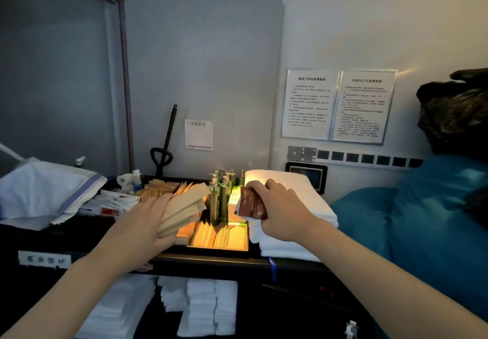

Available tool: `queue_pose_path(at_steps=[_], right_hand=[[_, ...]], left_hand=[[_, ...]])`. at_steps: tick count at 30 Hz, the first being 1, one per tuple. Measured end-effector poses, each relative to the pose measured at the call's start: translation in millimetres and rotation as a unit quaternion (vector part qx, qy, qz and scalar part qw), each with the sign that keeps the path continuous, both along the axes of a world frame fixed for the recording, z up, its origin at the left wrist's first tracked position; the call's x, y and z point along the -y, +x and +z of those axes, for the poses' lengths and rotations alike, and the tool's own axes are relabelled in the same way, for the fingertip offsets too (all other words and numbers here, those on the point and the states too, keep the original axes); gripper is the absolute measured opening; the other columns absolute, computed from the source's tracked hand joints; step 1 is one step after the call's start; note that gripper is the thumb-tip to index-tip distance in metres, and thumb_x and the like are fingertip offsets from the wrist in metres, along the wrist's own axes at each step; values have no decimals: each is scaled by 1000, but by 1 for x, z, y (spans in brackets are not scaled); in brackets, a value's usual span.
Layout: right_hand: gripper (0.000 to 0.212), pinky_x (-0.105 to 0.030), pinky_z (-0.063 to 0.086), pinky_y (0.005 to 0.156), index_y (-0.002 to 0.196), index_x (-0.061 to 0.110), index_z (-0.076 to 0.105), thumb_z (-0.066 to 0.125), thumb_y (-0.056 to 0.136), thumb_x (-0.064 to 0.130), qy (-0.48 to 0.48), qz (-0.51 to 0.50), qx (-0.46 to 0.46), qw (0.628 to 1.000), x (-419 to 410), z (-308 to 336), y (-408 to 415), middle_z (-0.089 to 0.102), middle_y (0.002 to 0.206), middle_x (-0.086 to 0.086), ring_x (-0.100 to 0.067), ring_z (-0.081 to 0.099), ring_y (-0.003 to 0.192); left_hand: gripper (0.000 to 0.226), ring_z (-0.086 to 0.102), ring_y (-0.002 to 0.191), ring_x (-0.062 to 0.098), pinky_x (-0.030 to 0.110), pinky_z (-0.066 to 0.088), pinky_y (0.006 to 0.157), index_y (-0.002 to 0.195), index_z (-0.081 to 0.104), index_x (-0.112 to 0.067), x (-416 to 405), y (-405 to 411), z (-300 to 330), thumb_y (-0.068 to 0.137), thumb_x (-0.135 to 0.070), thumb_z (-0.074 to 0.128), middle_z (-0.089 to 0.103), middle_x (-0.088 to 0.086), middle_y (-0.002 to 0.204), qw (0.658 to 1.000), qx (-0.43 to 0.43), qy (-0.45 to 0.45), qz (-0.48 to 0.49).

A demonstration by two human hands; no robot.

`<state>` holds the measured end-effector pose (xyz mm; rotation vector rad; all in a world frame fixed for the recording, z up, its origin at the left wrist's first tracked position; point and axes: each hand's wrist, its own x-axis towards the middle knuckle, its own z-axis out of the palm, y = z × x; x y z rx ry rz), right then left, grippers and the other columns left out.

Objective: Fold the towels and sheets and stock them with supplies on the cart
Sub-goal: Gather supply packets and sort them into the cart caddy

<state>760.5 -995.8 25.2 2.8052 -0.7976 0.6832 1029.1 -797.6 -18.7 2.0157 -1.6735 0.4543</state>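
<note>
My left hand (pixel 142 219) grips a fanned stack of tan paper packets (pixel 184 206) above the black cart top (pixel 79 235). To its right, my right hand (pixel 280 209) holds dark red sachets (pixel 250 204) over the lit supply tray (pixel 244 235). More tan packets (pixel 211 235) stand in the tray. Green pump bottles (pixel 220 196) stand behind them. Folded white towels (pixel 290 217) lie stacked on the cart top at the right. More folded white towels (pixel 206 307) fill the shelf below.
A white linen bundle (pixel 39 188) and loose sachets (pixel 113 204) sit on the cart's left side. A blue bag (pixel 422 219) bulges at the right, a dark bag (pixel 456 111) above it. Notices (pixel 338 106) hang on the wall behind.
</note>
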Motion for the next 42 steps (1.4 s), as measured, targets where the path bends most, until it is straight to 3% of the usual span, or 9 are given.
queue_pose_path(at_steps=[4,9,13,19,29,39,42], right_hand=[[83,-33,43,83,148,40,27,76,80,34,10,17,8,1000,30,-1,62,49,126,2,-12,43,103],[86,-38,52,90,146,43,27,80,78,38,34,31,3,999,53,-12,134,49,127,5,-13,46,107],[91,-30,54,85,148,43,26,82,77,39,45,53,-5,998,72,-27,184,49,129,6,-13,47,109],[93,-39,58,87,147,46,25,83,74,42,70,72,-22,995,112,-44,259,50,126,6,-19,52,114],[91,-43,55,88,148,46,25,76,74,29,140,157,-27,977,181,-77,382,50,121,6,-21,53,111],[89,-45,55,86,144,51,23,70,73,26,221,240,-73,942,200,-124,467,51,116,7,-21,55,110],[87,-44,56,86,143,53,24,68,73,27,249,250,-76,933,201,-130,483,51,116,7,-21,56,108]], left_hand=[[72,51,100,6,32,52,77,143,29,-43,26,58,-14,82,-60,63,46,-22,117,1000,-27,4,13],[70,53,104,8,34,55,81,142,30,-42,48,124,-30,83,-59,63,50,-18,122,998,-59,21,31],[67,55,102,9,35,54,80,138,34,-45,59,161,-44,80,-59,64,51,-18,118,994,-87,40,45],[81,52,107,8,34,54,87,148,30,-39,77,218,-63,80,-55,71,50,-15,129,986,-116,62,106],[60,60,94,5,34,56,82,132,46,-44,105,295,-67,75,-58,57,59,-16,111,964,-107,153,188],[39,64,76,5,35,60,73,108,61,-41,132,338,-99,70,-51,65,66,-12,91,907,-166,334,196],[33,62,76,8,34,57,70,98,61,-37,148,351,-106,69,-52,66,58,-11,91,898,-168,361,186]])
